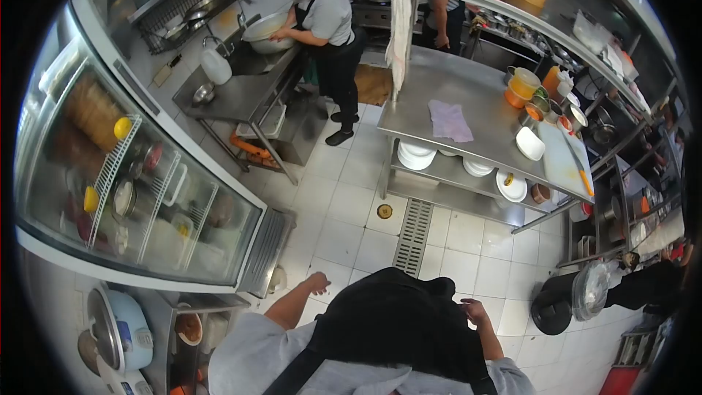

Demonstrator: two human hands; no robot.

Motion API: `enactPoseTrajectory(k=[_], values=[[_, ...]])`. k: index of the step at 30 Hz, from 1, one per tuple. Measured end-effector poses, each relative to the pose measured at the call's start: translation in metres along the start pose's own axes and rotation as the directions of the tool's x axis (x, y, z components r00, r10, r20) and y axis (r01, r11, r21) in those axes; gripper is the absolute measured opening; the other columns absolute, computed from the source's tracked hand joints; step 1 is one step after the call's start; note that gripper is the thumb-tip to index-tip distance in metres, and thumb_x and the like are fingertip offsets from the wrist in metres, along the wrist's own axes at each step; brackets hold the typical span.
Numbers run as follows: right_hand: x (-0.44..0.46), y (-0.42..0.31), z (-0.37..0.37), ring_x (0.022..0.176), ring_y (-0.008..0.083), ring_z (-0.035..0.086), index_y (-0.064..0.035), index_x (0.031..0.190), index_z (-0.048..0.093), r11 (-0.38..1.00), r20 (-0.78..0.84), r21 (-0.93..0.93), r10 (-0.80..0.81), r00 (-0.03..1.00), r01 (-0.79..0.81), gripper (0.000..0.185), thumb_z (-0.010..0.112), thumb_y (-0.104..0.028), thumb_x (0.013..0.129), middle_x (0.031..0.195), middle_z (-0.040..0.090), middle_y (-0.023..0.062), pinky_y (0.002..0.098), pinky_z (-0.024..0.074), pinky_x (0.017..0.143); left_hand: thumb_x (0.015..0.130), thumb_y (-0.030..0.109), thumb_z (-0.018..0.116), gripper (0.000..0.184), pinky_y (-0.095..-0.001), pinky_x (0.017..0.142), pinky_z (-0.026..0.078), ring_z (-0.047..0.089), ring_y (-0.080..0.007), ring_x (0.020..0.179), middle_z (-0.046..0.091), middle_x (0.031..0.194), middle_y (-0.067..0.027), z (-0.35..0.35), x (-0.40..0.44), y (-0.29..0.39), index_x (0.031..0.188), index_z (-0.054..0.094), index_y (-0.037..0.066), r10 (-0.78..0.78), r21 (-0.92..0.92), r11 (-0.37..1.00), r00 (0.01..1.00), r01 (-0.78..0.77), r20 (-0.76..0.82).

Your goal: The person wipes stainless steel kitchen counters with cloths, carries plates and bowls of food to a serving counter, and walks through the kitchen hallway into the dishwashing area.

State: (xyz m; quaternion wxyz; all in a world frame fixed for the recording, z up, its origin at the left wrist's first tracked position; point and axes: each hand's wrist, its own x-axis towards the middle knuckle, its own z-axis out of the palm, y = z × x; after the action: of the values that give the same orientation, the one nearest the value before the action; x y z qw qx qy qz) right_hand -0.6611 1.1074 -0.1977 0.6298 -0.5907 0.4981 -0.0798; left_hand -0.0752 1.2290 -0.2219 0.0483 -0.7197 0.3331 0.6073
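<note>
My left hand (pixel 318 283) hangs out over the white floor tiles, left of my black apron (pixel 395 322). Its fingers are loosely bent, and I see nothing in them. Close to the apron's right edge is my right hand (pixel 476 311), fingers loosely bent and a little apart, with no object visible in it. Neither hand touches a work surface. The glass-door fridge (pixel 248 245) stands to the left of my left hand. Ahead of both hands, a floor drain grate (pixel 414 238) runs towards the steel table (pixel 420 73).
A co-worker (pixel 333 22) at the sink holds a large bowl (pixel 267 33). On the steel table lie a purple cloth (pixel 450 121), a white dish (pixel 529 144), and a cutting board (pixel 559 157) with a knife (pixel 585 179). A black bin (pixel 552 312) stands at right.
</note>
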Motion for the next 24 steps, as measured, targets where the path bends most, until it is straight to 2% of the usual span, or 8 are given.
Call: enactPoseTrajectory(k=[3, 11, 13, 15, 18, 20, 23, 24], values=[[-0.016, -0.026, 0.013, 0.058, 0.0169, 0.056, 0.0062, 0.109, 0.049, 0.819, -0.101, 0.53, 0.319, 0.942, -0.221, 0.038, 0.056, -0.003, 0.074, 0.071, 0.058, 0.0082, 0.0311, 0.0494, 0.056, 0.085, 0.031, 0.04, 0.04, -0.0376, 0.055, 0.053, 0.062, -0.0221, 0.069, 0.064, 0.085, -0.0113, 0.003, 0.0, -0.004, 0.087, 0.058, -0.004, -0.056, -0.051, 0.997, 0.997, 0.059, 0.056], [-0.005, 0.008, 0.001, 0.054, 0.0157, 0.056, 0.0052, 0.105, 0.052, 0.822, -0.089, 0.426, 0.453, 0.887, -0.377, 0.036, 0.06, -0.008, 0.073, 0.069, 0.058, 0.0089, 0.0279, 0.0488, 0.051, 0.085, 0.033, 0.042, 0.039, -0.034, 0.054, 0.051, 0.061, -0.0194, 0.063, 0.064, 0.083, -0.0094, 0.014, -0.014, 0.004, 0.081, 0.06, -0.001, -0.055, 0.042, 0.998, 0.997, 0.053, 0.061], [-0.006, 0.004, -0.005, 0.07, 0.0223, 0.061, 0.003, 0.103, 0.055, 0.97, -0.165, -0.128, 0.182, 0.969, -0.204, 0.029, 0.053, -0.016, 0.081, 0.082, 0.061, 0.0124, 0.0351, 0.0512, 0.061, 0.085, 0.034, 0.043, 0.037, -0.0352, 0.054, 0.051, 0.061, -0.0195, 0.063, 0.065, 0.082, -0.0089, 0.009, -0.002, 0.007, 0.087, 0.056, 0.0, -0.072, -0.014, 0.997, 0.99, 0.074, 0.124], [-0.009, -0.046, 0.006, 0.072, 0.0231, 0.063, 0.0053, 0.105, 0.053, 0.91, -0.373, 0.206, 0.412, 0.831, -0.359, 0.033, 0.057, -0.012, 0.077, 0.087, 0.06, 0.0145, 0.0324, 0.0524, 0.06, 0.085, 0.032, 0.044, 0.034, -0.0353, 0.05, 0.051, 0.061, -0.0197, 0.06, 0.065, 0.078, -0.0098, -0.001, 0.024, -0.011, 0.093, 0.052, 0.0, 0.09, -0.258, 0.966, 0.972, -0.032, 0.218], [0.013, -0.012, -0.001, 0.074, 0.0227, 0.063, 0.0072, 0.106, 0.051, 0.896, -0.334, 0.387, 0.355, 0.873, -0.217, 0.036, 0.059, -0.007, 0.073, 0.094, 0.058, 0.0183, 0.0278, 0.0529, 0.059, 0.085, 0.027, 0.043, 0.031, -0.0331, 0.047, 0.051, 0.062, -0.0209, 0.056, 0.064, 0.076, -0.0127, 0.003, -0.026, 0.016, 0.091, 0.053, -0.001, 0.142, -0.169, 0.969, 0.967, -0.179, -0.211], [0.035, 0.043, -0.012, 0.076, 0.0224, 0.063, 0.0099, 0.105, 0.05, 0.942, -0.176, -0.33, -0.119, 0.977, 0.056, 0.037, 0.059, -0.003, 0.072, 0.1, 0.056, 0.0196, 0.026, 0.0533, 0.059, 0.084, 0.027, 0.043, 0.031, -0.0331, 0.048, 0.051, 0.062, -0.0211, 0.057, 0.064, 0.077, -0.0123, -0.005, -0.034, 0.017, 0.088, 0.055, -0.002, 0.104, -0.113, 0.986, 0.983, -0.122, -0.152], [0.051, 0.071, -0.012, 0.074, 0.0227, 0.063, 0.0113, 0.104, 0.05, 0.939, -0.236, -0.312, -0.224, 0.945, 0.145, 0.036, 0.057, -0.002, 0.071, 0.102, 0.056, 0.0187, 0.0268, 0.0535, 0.058, 0.087, 0.03, 0.04, 0.039, -0.0349, 0.052, 0.053, 0.063, -0.0216, 0.066, 0.064, 0.083, -0.0116, -0.011, -0.02, 0.005, 0.082, 0.058, -0.005, 0.043, 0.057, 0.998, 0.999, -0.042, -0.021], [0.032, 0.031, -0.015, 0.07, 0.0242, 0.064, 0.0125, 0.108, 0.047, 0.386, -0.011, -0.882, -0.59, 0.807, 0.27, 0.04, 0.056, 0.001, 0.07, 0.095, 0.058, 0.0196, 0.0267, 0.0528, 0.055, 0.087, 0.028, 0.04, 0.036, -0.035, 0.052, 0.053, 0.063, -0.0224, 0.066, 0.064, 0.083, -0.0125, -0.016, -0.015, 0.009, 0.086, 0.056, -0.004, 0.003, -0.028, 1.0, 1.0, -0.003, -0.015]])
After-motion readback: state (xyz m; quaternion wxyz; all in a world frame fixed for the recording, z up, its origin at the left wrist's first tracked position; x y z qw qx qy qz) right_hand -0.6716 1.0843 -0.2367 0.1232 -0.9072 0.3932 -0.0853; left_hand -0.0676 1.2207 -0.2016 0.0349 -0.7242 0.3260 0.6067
